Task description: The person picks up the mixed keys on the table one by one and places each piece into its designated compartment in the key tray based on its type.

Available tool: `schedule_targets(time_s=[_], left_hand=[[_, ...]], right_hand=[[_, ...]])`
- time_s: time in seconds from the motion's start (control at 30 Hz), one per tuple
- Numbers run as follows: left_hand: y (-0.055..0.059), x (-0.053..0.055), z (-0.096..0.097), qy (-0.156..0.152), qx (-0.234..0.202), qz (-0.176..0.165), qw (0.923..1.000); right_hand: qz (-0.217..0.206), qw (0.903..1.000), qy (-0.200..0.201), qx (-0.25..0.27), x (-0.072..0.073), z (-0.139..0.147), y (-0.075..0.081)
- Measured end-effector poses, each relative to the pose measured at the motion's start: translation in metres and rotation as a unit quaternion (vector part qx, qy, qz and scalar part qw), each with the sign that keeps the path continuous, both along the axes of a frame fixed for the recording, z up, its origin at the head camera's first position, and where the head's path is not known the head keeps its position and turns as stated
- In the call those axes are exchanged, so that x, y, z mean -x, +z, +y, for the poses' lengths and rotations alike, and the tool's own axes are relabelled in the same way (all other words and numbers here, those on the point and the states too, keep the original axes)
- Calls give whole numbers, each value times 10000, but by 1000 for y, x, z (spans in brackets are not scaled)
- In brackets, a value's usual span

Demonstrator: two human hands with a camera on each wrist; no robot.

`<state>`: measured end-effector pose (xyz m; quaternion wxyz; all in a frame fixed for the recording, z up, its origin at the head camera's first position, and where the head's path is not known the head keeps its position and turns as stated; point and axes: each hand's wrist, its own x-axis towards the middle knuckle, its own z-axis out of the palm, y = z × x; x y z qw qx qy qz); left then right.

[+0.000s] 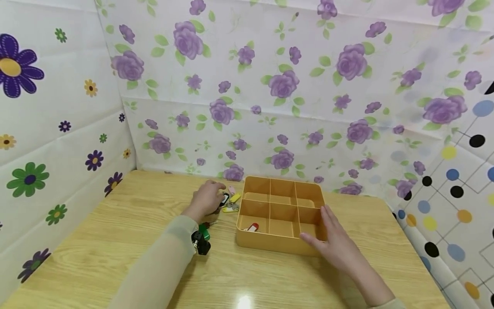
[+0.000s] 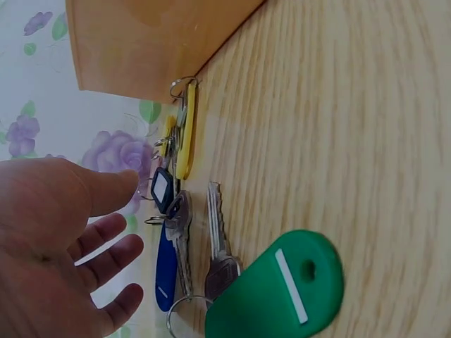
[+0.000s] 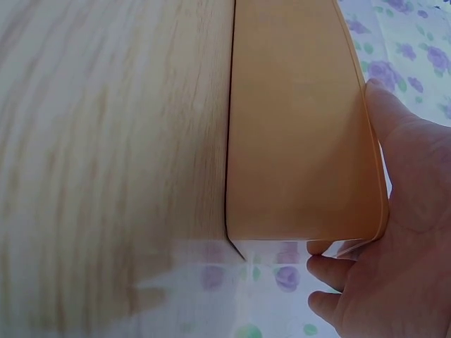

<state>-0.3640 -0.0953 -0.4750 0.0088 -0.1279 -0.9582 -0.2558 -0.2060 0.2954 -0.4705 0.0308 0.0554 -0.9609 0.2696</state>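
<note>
Key tags (image 1: 235,198) at nine o'clock of tray (image 1: 270,243), ungripped by relaxed left hand (image 1: 207,198)
Likely light, stiff, best edge-pinched; tray touched by extended right hand (image 1: 337,244)

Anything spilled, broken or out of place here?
Nothing seems damaged or spilled; just untidiness: tagged keys lie scattered left of the six-compartment tray, while one red key tag sits in its near-left compartment.

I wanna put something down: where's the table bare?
Bare table lies left of the left sleeve, right of the right arm, and in front of the orange box. Between the left grip and box it's crowded with key tags.
</note>
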Motion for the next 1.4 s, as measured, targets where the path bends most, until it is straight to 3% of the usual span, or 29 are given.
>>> schedule_targets(time_s=[0.4, 1.4], left_hand=[[-8, 5, 7, -312, 399, 45, 9987], [-5, 16, 7, -87, 662, -226, 9975]], right_hand=[[-4, 9999, -48, -111, -5, 4, -2], [19, 10000, 27, -8, -1, 1, 0]])
